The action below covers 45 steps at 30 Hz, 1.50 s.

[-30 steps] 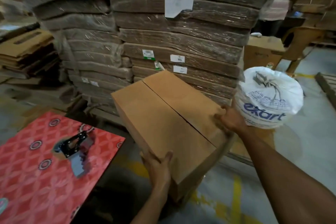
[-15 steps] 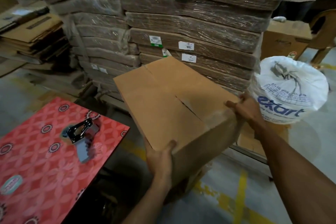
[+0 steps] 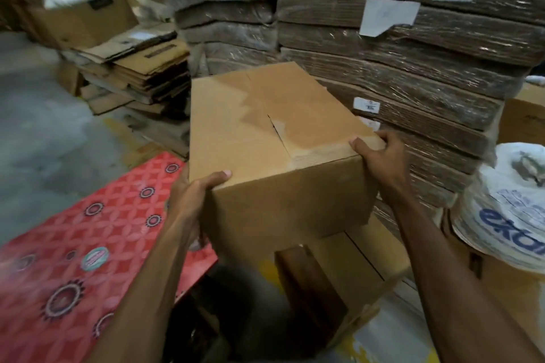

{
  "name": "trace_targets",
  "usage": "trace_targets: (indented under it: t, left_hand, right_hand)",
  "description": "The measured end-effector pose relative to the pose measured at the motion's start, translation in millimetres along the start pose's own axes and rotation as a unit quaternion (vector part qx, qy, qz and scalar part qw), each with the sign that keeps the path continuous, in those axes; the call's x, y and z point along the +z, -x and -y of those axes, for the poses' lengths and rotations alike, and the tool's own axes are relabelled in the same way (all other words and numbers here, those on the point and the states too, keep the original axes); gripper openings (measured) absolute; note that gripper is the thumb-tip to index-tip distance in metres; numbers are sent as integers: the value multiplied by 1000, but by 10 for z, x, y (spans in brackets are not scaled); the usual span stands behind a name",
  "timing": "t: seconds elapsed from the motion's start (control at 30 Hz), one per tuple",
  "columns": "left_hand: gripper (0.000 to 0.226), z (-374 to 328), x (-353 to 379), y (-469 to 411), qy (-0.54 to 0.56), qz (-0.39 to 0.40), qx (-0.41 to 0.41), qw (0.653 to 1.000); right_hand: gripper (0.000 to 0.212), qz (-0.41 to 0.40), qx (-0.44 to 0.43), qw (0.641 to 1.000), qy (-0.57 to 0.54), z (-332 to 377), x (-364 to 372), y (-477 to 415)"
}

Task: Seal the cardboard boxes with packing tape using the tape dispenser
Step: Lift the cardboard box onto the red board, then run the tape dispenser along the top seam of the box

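A brown cardboard box (image 3: 274, 138) is held up in front of me, its top flaps closed with a seam running down the middle and a clear strip of tape over the seam. My left hand (image 3: 193, 197) grips its near left corner, thumb on top. My right hand (image 3: 377, 153) grips the near right top edge, fingers curled over it. Below it stands another cardboard box (image 3: 348, 277) on the floor. The tape dispenser is hidden from view.
A red patterned table (image 3: 73, 244) lies at the lower left. Tall stacks of wrapped flat cardboard (image 3: 398, 47) rise behind the box. Loose flattened cartons (image 3: 141, 71) pile at the left. A white printed sack (image 3: 507, 215) sits at the right.
The box has been lifted and turned so its short end faces me, over the red table's edge. My left hand shifted to the near left corner. The tape dispenser left the view.
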<state>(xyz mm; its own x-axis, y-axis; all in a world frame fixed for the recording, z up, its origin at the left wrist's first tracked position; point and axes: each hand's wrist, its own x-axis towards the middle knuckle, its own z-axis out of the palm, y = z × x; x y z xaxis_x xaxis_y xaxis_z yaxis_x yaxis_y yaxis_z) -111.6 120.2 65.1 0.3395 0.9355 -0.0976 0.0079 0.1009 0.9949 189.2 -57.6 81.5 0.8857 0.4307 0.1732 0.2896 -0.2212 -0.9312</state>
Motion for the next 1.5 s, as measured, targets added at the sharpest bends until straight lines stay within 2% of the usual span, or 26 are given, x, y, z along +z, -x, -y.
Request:
trace_targets:
  t: [0.1, 0.23, 0.33, 0.53, 0.6, 0.67, 0.77, 0.9, 1.0, 1.1, 1.17, 1.23, 1.3, 1.37, 1.43, 1.5]
  left_hand:
    - [59, -285, -618, -7, -13, -37, 55, 998]
    - [54, -493, -1548, 116, -40, -106, 87, 990]
    - [63, -543, -2209, 355, -47, -161, 91, 982]
    - [59, -325, -3325, 897, -61, -259, 72, 961]
    - [45, -195, -3584, 1049, -57, -279, 57, 957]
    - [36, -27, -3757, 1161, -59, -288, 51, 954]
    - [40, 274, -3895, 1297, -65, -301, 53, 950]
    - [69, 743, -4004, 1351, -39, -291, 23, 956]
    - [88, 1038, -3965, 1385, -58, -276, -22, 959]
    - [95, 1118, -3993, 1243, -111, -263, -30, 958]
    - [99, 1088, -4057, 1049, -172, -263, -44, 948]
    - [101, 1032, -4114, 835, -287, -253, -61, 922]
    - [94, 1001, -4205, 619, -407, -229, -73, 881]
    - [99, 1011, -4337, 383, -489, -198, -71, 847]
    - [105, 1021, -4442, 148, -533, -185, -67, 823]
    - [102, 998, -4508, -25, -545, -179, -65, 816]
  right_hand:
    - [51, 45, -30, 998, -43, 308, 553, 242]
    - [52, 103, -53, 991, -74, 662, 1365, 590]
    - [52, 146, -75, 983, -78, 913, 1954, 956]
    - [41, 242, -94, 960, -104, 1172, 2966, 1759]
    - [35, 274, -92, 952, -102, 1167, 3198, 2036]
    - [38, 296, -84, 946, -106, 1082, 3404, 2270]
    - [41, 316, -76, 942, -83, 878, 3607, 2473]
    - [40, 335, -61, 938, -71, 643, 3592, 2659]
    - [37, 339, -43, 938, -53, 337, 3566, 2733]
    - [26, 341, -16, 937, -73, 158, 3565, 2704]
    - [24, 318, 54, 940, -110, 158, 3589, 2566]
    - [29, 300, 123, 941, -97, 73, 3667, 2321]
    - [18, 326, 145, 934, -25, -74, 3744, 2099]
    - [10, 351, 128, 924, 84, -269, 3867, 1908]
    - [14, 358, 101, 910, 180, -407, 4032, 1747]
    - [23, 357, 87, 901, 232, -460, 4211, 1627]
